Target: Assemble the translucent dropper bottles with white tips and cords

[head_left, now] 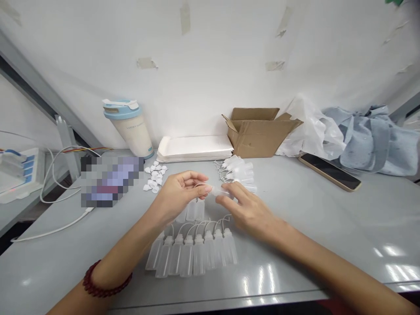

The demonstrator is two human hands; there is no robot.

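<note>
My left hand [180, 192] and my right hand [244, 208] meet above the grey table [328, 227], both pinching one small clear plastic dropper bottle [219, 190] held sideways between them. The left fingers curl round its end; the right fingertips grip the other end. Below the hands a row of several clear dropper bottles [193, 253] with tethered caps lies side by side. Two more bottles [194, 210] lie just under the left hand. A loose heap of clear bottles [241, 173] sits behind the hands. Small white caps [155, 177] are scattered at the back left.
A tumbler with a blue lid [129, 127], a stack of white trays [195, 148] and an open cardboard box [259, 131] stand along the wall. A phone [330, 171], a plastic bag [311, 129] and blue cloth [377, 140] lie at right. Cables [62, 188] run at left.
</note>
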